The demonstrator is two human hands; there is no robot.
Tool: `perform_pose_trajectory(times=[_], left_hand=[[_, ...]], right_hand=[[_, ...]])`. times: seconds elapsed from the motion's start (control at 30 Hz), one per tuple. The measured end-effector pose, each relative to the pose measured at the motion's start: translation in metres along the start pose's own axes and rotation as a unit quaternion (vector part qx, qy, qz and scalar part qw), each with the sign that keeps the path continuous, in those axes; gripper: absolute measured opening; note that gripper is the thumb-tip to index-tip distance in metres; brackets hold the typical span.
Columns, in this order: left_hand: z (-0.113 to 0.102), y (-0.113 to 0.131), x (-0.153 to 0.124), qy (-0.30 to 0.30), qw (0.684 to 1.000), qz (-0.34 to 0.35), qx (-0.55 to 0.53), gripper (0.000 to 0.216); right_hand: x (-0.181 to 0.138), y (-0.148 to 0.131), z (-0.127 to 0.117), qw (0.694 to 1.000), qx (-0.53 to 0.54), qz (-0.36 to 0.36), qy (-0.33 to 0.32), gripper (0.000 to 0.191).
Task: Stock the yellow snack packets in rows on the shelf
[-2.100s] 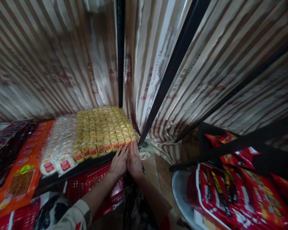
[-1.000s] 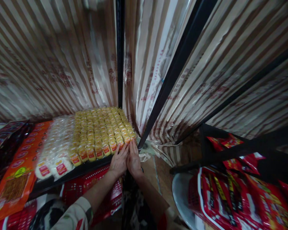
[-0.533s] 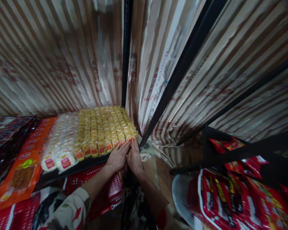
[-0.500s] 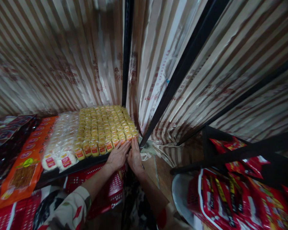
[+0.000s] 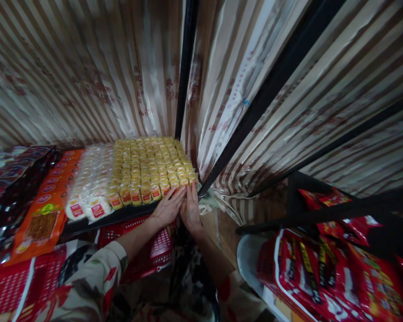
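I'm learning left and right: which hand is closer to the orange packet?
Left. The left hand is to the right of the orange packet, past the white packages; the right hand is farther right, beside the left.

A loose-looking left sleeve [image 5: 96, 270] in pale beige, printed with scattered red and muted green patches, ends partway down the forearm [image 5: 137, 237]. The right sleeve [image 5: 237, 297], dimmer, shows beige with a red patch. The left hand [image 5: 169, 206] and right hand [image 5: 190, 209] are bare.
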State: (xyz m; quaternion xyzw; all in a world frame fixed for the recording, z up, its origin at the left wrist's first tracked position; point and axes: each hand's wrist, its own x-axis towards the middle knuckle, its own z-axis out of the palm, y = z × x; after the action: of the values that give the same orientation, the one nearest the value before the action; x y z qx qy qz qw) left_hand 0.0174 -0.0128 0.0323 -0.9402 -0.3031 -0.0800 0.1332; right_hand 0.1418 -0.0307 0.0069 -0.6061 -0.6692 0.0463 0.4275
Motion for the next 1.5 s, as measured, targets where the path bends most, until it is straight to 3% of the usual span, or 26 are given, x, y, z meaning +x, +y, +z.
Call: perform_pose_trajectory(times=[0.27,0.6,0.83,1.0,1.07,1.17,1.27,1.4,1.5], left_hand=[[0.008,0.007,-0.024,0.002,1.0,-0.014,0.01,0.044],[0.009,0.004,-0.014,0.006,0.999,-0.031,-0.032,0.047],[0.006,0.004,-0.027,0.008,0.999,-0.023,-0.035,0.046],[0.004,0.004,-0.04,0.054,0.997,-0.039,-0.042,0.041],[0.001,0.004,-0.052,0.096,0.99,-0.083,-0.054,0.037],[-0.007,0.004,-0.084,0.181,0.955,-0.221,-0.08,0.033],[-0.018,-0.002,-0.129,0.248,0.887,-0.381,-0.084,0.032],[-0.029,-0.023,-0.186,0.266,0.771,-0.575,-0.064,0.032],[-0.031,-0.044,-0.209,0.243,0.709,-0.656,-0.085,0.036]], right_hand=[[-0.001,-0.01,-0.008,1.0,0.005,0.016,-0.021,0.058],[0.0,0.008,-0.003,1.0,-0.018,-0.004,-0.01,0.058],[-0.005,0.005,-0.003,1.0,-0.011,-0.016,0.002,0.057],[-0.005,-0.006,-0.008,0.999,-0.024,-0.038,0.02,0.052],[-0.008,-0.013,-0.011,0.998,-0.027,-0.041,0.027,0.049],[-0.022,-0.027,-0.01,0.999,-0.008,-0.052,0.008,0.043],[-0.039,-0.048,0.004,0.993,0.045,-0.091,-0.061,0.038],[-0.054,-0.094,0.038,0.973,0.121,-0.109,-0.166,0.037],[-0.055,-0.134,0.069,0.946,0.178,-0.152,-0.224,0.042]])
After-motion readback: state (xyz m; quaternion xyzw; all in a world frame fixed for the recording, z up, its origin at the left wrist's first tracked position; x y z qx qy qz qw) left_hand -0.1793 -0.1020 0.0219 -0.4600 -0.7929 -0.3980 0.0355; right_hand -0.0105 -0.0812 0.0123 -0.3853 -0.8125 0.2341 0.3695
